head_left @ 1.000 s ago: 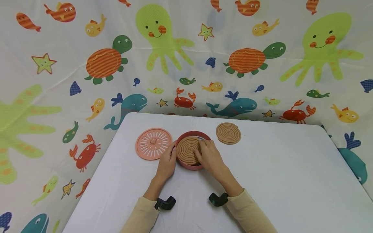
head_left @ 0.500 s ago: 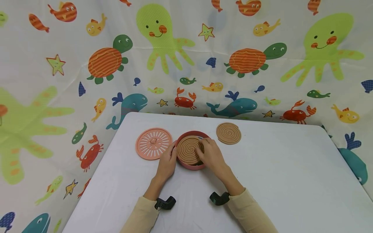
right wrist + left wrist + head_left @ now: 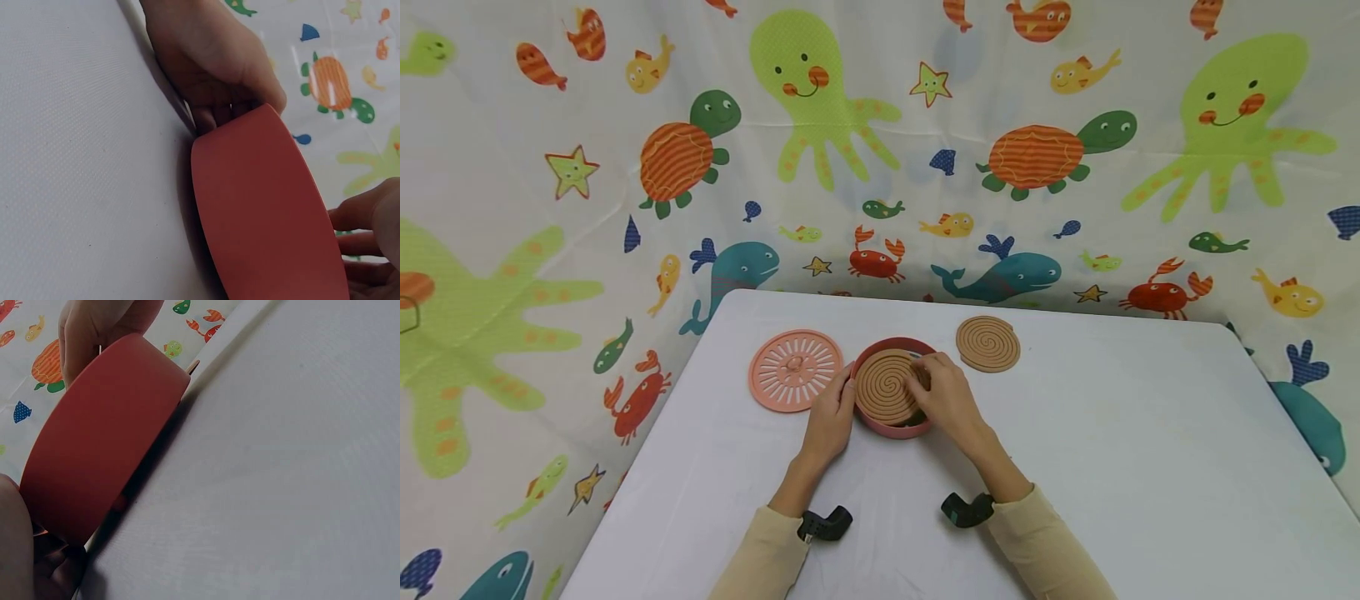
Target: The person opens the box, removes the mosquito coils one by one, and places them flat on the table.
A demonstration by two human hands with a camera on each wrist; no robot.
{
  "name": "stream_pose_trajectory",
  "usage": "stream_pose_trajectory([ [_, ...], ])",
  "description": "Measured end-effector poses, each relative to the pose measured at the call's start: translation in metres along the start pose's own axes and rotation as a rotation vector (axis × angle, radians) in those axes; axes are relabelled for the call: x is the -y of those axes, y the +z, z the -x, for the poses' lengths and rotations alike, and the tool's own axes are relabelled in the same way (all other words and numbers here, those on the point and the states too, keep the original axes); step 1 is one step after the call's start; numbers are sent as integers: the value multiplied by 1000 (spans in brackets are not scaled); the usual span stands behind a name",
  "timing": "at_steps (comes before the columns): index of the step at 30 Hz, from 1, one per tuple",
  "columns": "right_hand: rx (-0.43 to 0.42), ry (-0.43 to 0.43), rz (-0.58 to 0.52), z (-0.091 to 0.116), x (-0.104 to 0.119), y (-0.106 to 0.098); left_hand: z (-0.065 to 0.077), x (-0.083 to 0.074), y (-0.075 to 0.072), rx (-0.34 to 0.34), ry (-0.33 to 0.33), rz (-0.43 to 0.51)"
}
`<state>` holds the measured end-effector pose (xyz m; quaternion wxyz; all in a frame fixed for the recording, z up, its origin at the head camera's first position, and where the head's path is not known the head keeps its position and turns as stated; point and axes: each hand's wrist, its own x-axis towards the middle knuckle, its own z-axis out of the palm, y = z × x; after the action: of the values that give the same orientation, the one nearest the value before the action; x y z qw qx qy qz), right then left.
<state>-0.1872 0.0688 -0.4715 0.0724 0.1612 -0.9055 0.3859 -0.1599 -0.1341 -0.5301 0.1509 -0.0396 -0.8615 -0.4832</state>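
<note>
A red round tin (image 3: 891, 432) stands on the table with a brown mosquito coil (image 3: 883, 390) in its mouth. My left hand (image 3: 831, 417) grips the tin's left side, thumb at the rim and fingers against the wall, as the right wrist view shows. My right hand (image 3: 951, 398) reaches over the right rim, its thumb and fingers bent to pinch the coil's right edge. The tin's outer wall (image 3: 106, 437) fills the middle of the left wrist view. Beneath the coil, the tin's inside is mostly hidden.
A pink slotted lid (image 3: 772, 392) lies just left of the tin, partly behind my left hand. Farther back on the right, another mosquito coil (image 3: 988, 343) rests on the white table (image 3: 1135, 433). A sea-animal curtain (image 3: 880, 150) hangs behind the table.
My right hand has shifted slightly to the right, uncovering more of the coil's right side. The left hand, tin, lid and second coil stay where they were.
</note>
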Motion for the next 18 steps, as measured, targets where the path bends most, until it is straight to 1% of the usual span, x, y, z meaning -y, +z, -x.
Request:
stream_pose_trajectory([
  [13, 4, 49, -86, -3, -1, -5, 0, 2, 0, 2, 8, 10],
  [18, 6, 73, -115, -3, -3, -5, 0, 2, 0, 4, -3, 9],
])
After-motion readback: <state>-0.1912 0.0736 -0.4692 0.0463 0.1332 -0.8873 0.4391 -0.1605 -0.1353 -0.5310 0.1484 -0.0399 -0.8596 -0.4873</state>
